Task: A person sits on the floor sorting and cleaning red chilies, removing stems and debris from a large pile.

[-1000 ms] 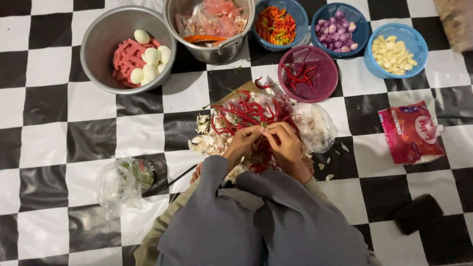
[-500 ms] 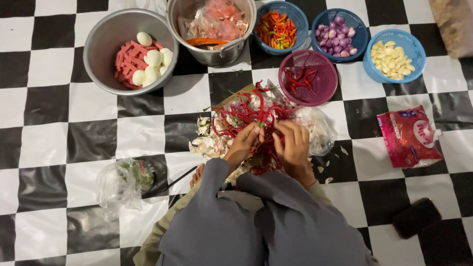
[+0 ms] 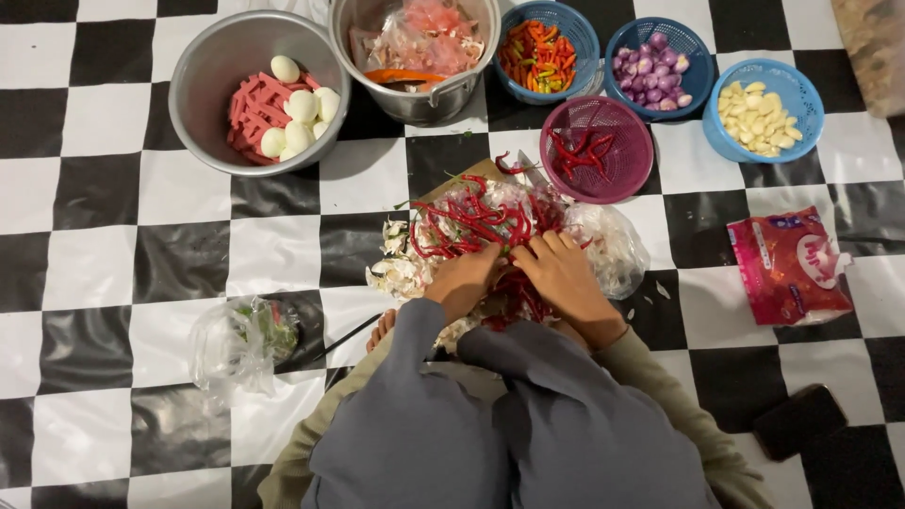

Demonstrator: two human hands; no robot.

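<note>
Overhead view of a person seated on a black-and-white checkered mat (image 3: 113, 198), both hands working in a pile of red chilies (image 3: 467, 221). The pile lies on a clear bag (image 3: 613, 247) spread over a board (image 3: 462, 179), directly in front of the person. The left hand (image 3: 464, 281) and right hand (image 3: 566, 278) sit side by side at the pile's near edge, fingers curled down among the chilies — whether either hand pinches a single chili cannot be told. Beyond the pile stands a maroon basket (image 3: 622, 174) with a few chilies in it. Behind it — an orange-chili basket (image 3: 580, 47), a shallot basket (image 3: 702, 47) and a garlic basket (image 3: 801, 108), all blue. To the left stand a metal bowl (image 3: 203, 71) of eggs and red strips and a pot (image 3: 471, 90) holding bagged food. A red packet (image 3: 787, 264) lies to the right; a crumpled bag of greens (image 3: 240, 344) lies at the lower left.
</note>
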